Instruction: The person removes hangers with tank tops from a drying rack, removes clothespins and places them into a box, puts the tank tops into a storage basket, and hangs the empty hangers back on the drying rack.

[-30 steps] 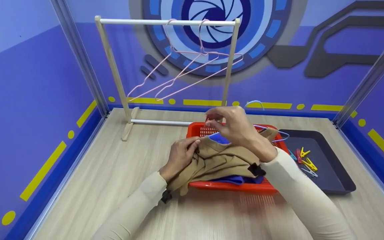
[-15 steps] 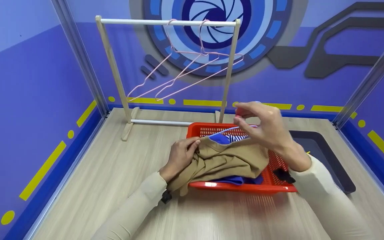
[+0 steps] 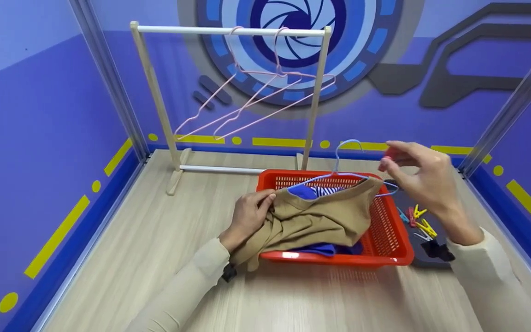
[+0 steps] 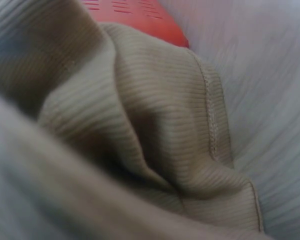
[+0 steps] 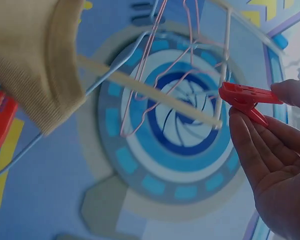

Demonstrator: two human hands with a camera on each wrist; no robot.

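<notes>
A tan ribbed garment (image 3: pixel 316 216) lies over the red basket (image 3: pixel 404 258), with a light blue hanger (image 3: pixel 338 159) through its top. My left hand (image 3: pixel 249 214) pinches the garment's upper edge beside the hanger's left arm. In the left wrist view the fabric (image 4: pixel 165 105) hangs in folds past the basket, and the fingers are hidden. Right of the hanger hook, my right hand (image 3: pixel 424 177) is raised and pinches a red clothespin (image 5: pixel 247 97) between thumb and fingers. It is apart from the garment. The hanger's right end sticks out of the garment's sleeve.
Blue and striped cloth (image 3: pixel 327 190) lies in the basket under the garment. A dark tray (image 3: pixel 431 263) on the right holds several clothespins (image 3: pixel 426 227). Behind, a wooden rack (image 3: pixel 155 92) carries two pink hangers (image 3: pixel 256 97).
My right hand has moved right, away from the garment's collar, with the red clothespin, uncovering the hanger hook and the garment's right sleeve. The left hand stays in place.
</notes>
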